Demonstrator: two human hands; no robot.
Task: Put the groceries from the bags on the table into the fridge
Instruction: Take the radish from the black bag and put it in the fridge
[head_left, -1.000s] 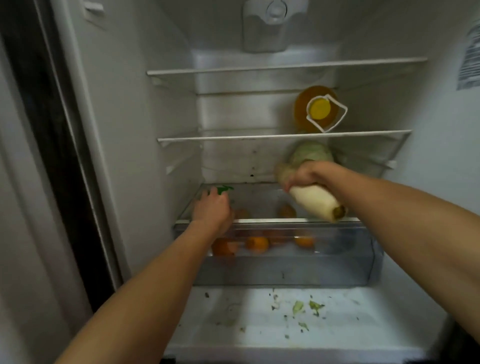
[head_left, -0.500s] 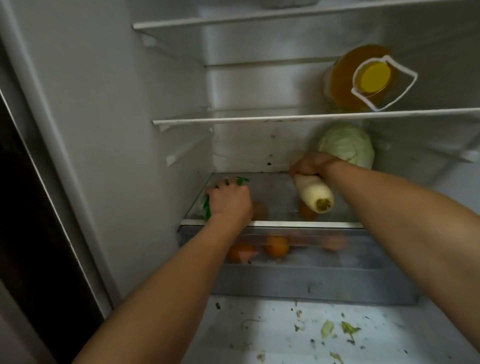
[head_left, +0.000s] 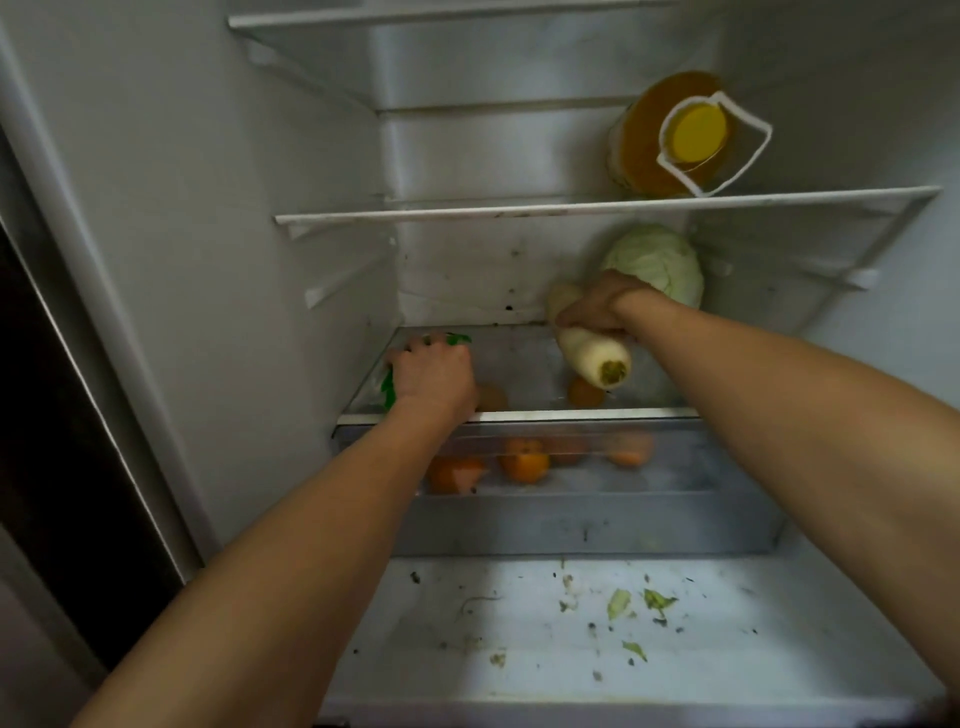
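Both arms reach into the open fridge. My right hand (head_left: 597, 307) grips a white radish (head_left: 597, 356) around its middle and holds it low over the glass shelf (head_left: 524, 415), stem end toward me. A pale green cabbage (head_left: 657, 265) sits just behind that hand. My left hand (head_left: 434, 371) lies at the shelf's left end, its fingers curled over a green item (head_left: 388, 387) that is mostly hidden. Several oranges (head_left: 524, 462) lie in the clear drawer (head_left: 597, 519) under the shelf.
A bottle of yellow oil (head_left: 670, 137) lies on the middle shelf (head_left: 571, 208) at the right. The fridge floor (head_left: 571, 649) in front of the drawer carries leaf scraps (head_left: 639, 603). The fridge's left wall (head_left: 234, 260) is close to my left arm.
The view has closed in on the fridge. My right hand has lowered the radish toward the glass shelf by the cabbage. My left hand stays on the green item.
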